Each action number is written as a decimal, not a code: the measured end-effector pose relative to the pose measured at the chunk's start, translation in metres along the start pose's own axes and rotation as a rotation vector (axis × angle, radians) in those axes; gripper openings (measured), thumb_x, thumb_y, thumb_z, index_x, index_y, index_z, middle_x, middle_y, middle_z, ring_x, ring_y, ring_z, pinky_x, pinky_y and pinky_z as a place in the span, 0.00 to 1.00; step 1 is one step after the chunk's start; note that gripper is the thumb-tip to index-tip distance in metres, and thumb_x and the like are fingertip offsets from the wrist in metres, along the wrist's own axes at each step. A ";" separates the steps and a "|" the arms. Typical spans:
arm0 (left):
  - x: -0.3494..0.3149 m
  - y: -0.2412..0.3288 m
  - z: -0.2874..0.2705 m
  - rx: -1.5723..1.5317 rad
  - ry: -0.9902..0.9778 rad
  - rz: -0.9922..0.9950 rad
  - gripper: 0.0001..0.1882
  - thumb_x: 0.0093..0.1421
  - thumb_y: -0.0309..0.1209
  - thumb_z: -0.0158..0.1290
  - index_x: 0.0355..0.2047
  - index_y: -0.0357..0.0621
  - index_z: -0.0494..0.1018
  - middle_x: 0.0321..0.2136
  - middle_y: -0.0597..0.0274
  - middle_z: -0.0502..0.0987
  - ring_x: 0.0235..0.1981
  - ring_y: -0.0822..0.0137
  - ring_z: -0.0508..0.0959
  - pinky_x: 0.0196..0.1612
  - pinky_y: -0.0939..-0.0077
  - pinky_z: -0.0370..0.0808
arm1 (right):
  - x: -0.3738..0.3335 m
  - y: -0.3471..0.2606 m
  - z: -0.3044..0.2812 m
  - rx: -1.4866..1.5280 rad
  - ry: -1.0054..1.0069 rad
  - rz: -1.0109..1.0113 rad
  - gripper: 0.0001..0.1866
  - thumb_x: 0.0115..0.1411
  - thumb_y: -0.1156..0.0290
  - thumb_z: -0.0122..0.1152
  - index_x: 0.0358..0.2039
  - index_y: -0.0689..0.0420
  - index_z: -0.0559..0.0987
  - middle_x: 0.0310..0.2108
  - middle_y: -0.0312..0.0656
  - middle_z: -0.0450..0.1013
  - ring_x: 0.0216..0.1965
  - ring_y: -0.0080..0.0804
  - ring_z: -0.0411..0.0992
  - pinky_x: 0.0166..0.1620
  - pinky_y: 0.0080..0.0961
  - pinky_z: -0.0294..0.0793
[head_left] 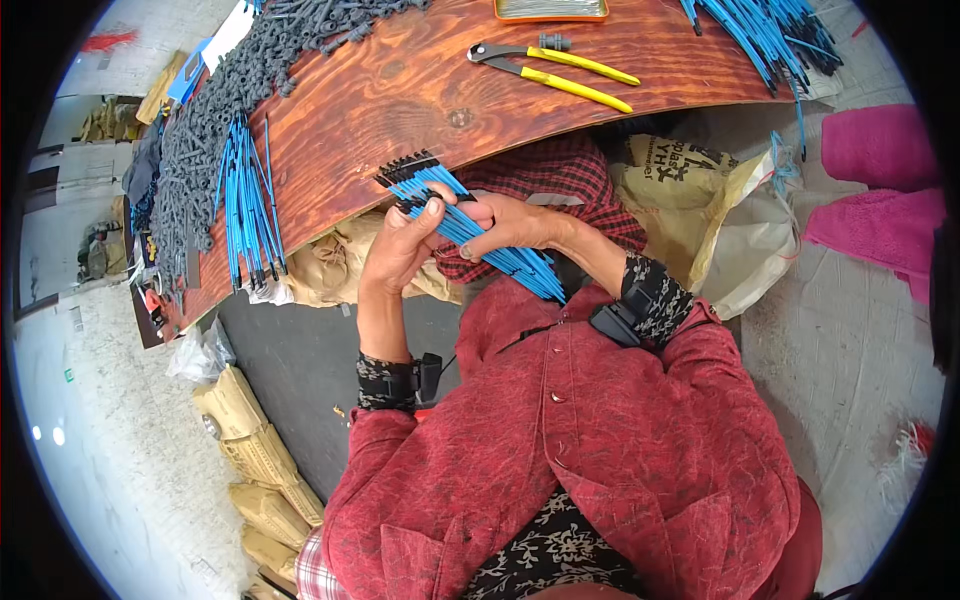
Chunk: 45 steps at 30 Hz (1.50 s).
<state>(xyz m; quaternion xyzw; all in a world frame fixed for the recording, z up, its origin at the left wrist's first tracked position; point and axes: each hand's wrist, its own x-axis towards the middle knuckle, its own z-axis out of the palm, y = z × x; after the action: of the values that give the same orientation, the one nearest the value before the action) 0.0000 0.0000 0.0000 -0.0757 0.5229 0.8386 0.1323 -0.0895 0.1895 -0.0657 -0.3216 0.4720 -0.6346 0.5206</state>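
A bundle of thin blue rods with black tips (526, 268) slants in front of my chest at the table's near edge, its upper end over the tabletop. My left hand (402, 245) is closed round the upper part of the bundle, thumb pointing up. From the other side, my right hand (512, 222) wraps its fingers round the middle of the same bundle. The black upper tips lie roughly level with each other, while the lower end points down toward my red jacket. Some fingers are hidden behind the rods.
Yellow-handled pincers (560, 76) lie on the wooden table (400, 110) by a small grey fitting (554, 42). A heap of grey fittings (215, 120) covers its left side. More blue rods rest at the left edge (245, 205) and far right (765, 40). A sack (690, 190) stands below.
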 end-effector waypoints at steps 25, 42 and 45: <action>-0.019 -0.007 0.069 0.386 -0.039 0.207 0.13 0.65 0.35 0.58 0.42 0.37 0.79 0.48 0.44 0.78 0.50 0.48 0.80 0.54 0.51 0.77 | -0.060 -0.001 0.010 -0.171 -0.125 0.042 0.22 0.49 0.63 0.70 0.44 0.61 0.80 0.33 0.38 0.78 0.34 0.26 0.75 0.39 0.25 0.75; -0.032 -0.020 0.101 0.305 -0.056 0.345 0.17 0.64 0.37 0.59 0.42 0.32 0.81 0.41 0.44 0.81 0.45 0.52 0.81 0.51 0.58 0.77 | -0.086 0.023 0.002 0.023 -0.452 0.134 0.35 0.50 0.53 0.77 0.53 0.61 0.76 0.44 0.39 0.76 0.47 0.28 0.74 0.54 0.26 0.71; -0.026 -0.021 0.099 0.419 -0.097 0.421 0.16 0.65 0.36 0.57 0.40 0.32 0.81 0.40 0.45 0.81 0.43 0.55 0.81 0.50 0.59 0.77 | -0.089 0.024 0.001 -0.023 -0.426 0.136 0.34 0.51 0.53 0.76 0.52 0.61 0.76 0.41 0.37 0.76 0.45 0.26 0.74 0.50 0.25 0.72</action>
<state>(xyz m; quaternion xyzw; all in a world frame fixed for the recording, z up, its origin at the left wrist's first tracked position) 0.0325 0.0935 0.0328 0.1035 0.6819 0.7240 -0.0070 -0.0573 0.2746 -0.0803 -0.4217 0.3791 -0.5104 0.6465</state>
